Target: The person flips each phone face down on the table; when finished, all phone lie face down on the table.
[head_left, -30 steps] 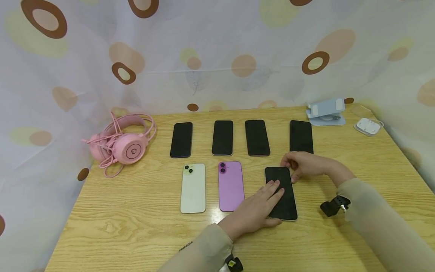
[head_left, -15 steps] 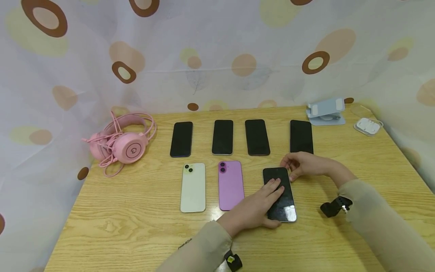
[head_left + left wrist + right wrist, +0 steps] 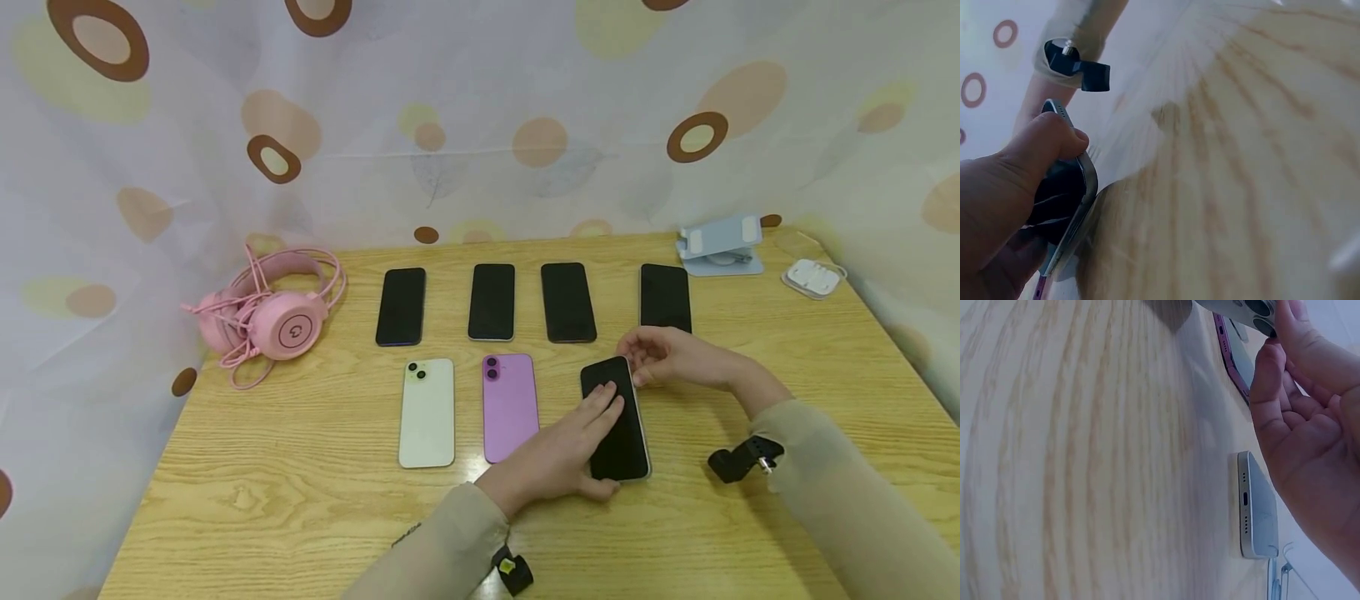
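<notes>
A black-screened smartphone with a pale metallic frame (image 3: 618, 442) is held, tilted, over the wood-grain worktop (image 3: 300, 500), right of its middle, screen towards the head camera and its right long side raised. The left hand (image 3: 558, 458) lies across it, fingers extended over the screen, thumb hooked at the lower edge. The right hand (image 3: 678, 362) pinches its upper right corner between thumb and forefinger, beside the camera lenses; the other fingers are curled in.

Left of the held phone, a glossy purple phone (image 3: 512, 408) with two lenses and a cream-white phone (image 3: 427, 417) lie backs up. Behind, towards the worktop's back edge, four black-screened phones (image 3: 492, 302) lie in a row, the rightmost just beyond the right hand. Pink over-ear headphones with a tangled cable (image 3: 292, 332) rest by the back left corner. Near the back right corner are a light-blue folding stand (image 3: 720, 237) and a small white item with a thin cord (image 3: 813, 277). A pale cloth with brown and yellow ovals (image 3: 480, 83) hangs behind.
</notes>
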